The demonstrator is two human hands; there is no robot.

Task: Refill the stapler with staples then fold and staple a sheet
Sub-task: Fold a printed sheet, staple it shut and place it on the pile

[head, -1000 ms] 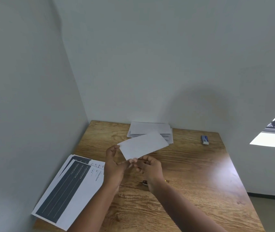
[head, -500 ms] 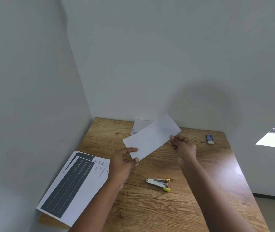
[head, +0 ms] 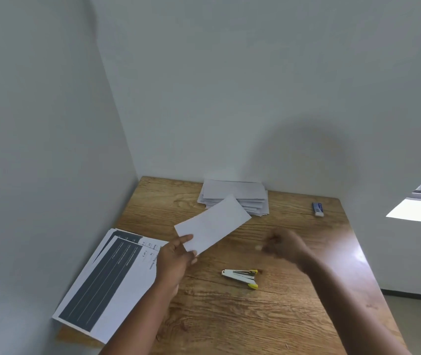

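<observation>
I see my left hand pinching the folded sheet by its near-left corner, thumb on top, fingers curled beneath. The sheet hangs above the table, slanting from the hand up toward one o'clock, and its far end overlaps my view of the pile of folded sheets at the back edge, at twelve o'clock. My right hand is off the sheet, out at three o'clock from it and apart from it. It is smeared by motion blur; the fingers look loosely bent with nothing between them, though I cannot tell more than that.

The stapler, white with yellow ends, lies on the wood at five o'clock from the sheet, between my two forearms, with neither hand touching it. It sits sprung open, its two arms spread in a narrow V with the yellow ends toward the right.

At nine o'clock, a stack of printed pages with dark panels lies askew, its near corner overhanging the table's left edge. A small blue and white box rests at the far right, near the wall.
</observation>
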